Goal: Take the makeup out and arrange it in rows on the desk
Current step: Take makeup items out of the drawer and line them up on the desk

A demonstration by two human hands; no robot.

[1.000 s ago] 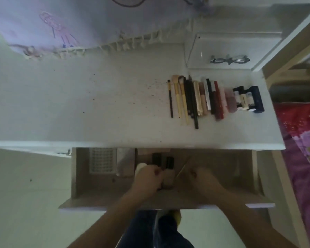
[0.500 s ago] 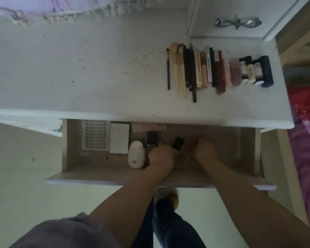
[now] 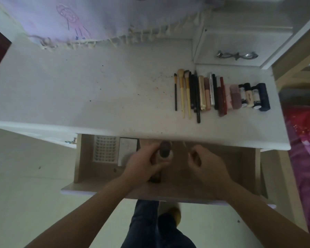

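**Q:** Where are your hands?

**A:** Both over the open drawer [image 3: 240,169], below the front edge of the table [image 3: 79,97]. My left hand [image 3: 141,165] is curled round a bundle of makeup items [image 3: 166,153]: a pale rounded container with a dark cap on top, and something dark sticking out under my palm. Blurred, so I cannot tell the pieces apart. My right hand [image 3: 208,165] has its fingers curled in, thumb and forefinger pinching a thin pale stick [image 3: 185,146] that points toward the table edge.

**Q:** What remains in the drawer?

**A:** At its left end, a white grid tray [image 3: 105,149], and just beside it a flat white rectangular case [image 3: 127,149]. My left hand covers the drawer's middle.

**Q:** And on the table?

**A:** One row of makeup [image 3: 222,94] on the right side, pieces lying side by side, lengthwise away from me. From the left: a thin dark brush [image 3: 175,92], two pale-handled brushes [image 3: 184,93], dark pencils, a gold tube [image 3: 202,93], a peach tube, a silver stick, dark red cases, pink pieces, small bottles, then a navy case [image 3: 263,96] at the right end.

**Q:** Surroundings?

**A:** A fringed lilac cloth [image 3: 97,20] hangs over the back of the table. A small white cabinet with a metal handle [image 3: 237,54] sits at the back right. Red and pink bedding [image 3: 304,133] lies to the right.
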